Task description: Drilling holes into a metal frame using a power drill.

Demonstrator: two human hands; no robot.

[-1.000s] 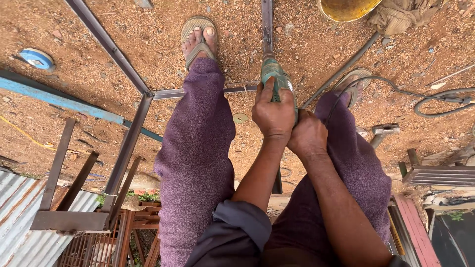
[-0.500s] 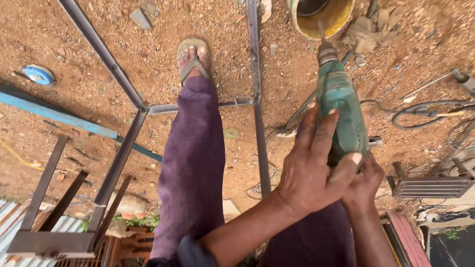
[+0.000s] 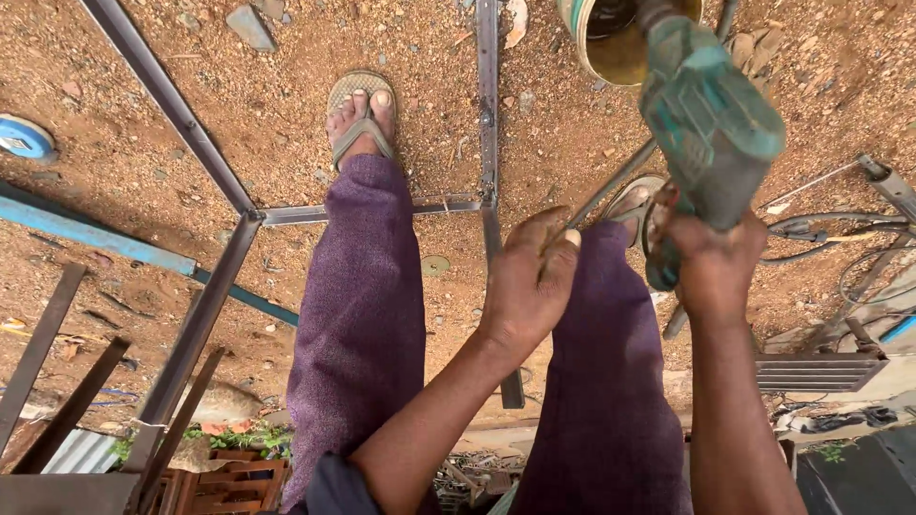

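Ground fills the head view: reddish-brown packed dirt scattered with small pebbles, chips and a few flat grey stones near the top edge. This is an outdoor work yard rather than a room. Across the dirt lies a welded frame of dull grey steel bars, one bar running straight up the middle, a cross bar meeting it between the feet, and a diagonal bar coming in from the upper left. A long blue-painted metal bar slants across the left side, and a small round blue disc rests on the dirt at the far left edge. Dark steel offcuts and a patch of corrugated sheet lie at the lower left.

Both legs wear purple trousers; the left foot sits in a grey flip-flop sandal flat on the dirt, beside the middle bar.

At the top stands a yellow plastic bucket, partly hidden. In front of it the right hand is wrapped tightly around the grip of a worn teal-green power drill, raised above the right leg with its nose pointing toward the bucket. The left hand is loosely curled with nothing in it, fingers bent inward, hanging just beside the drill's handle and not touching it. Black cables coil on the dirt to the right, near a grey slatted metal grille.
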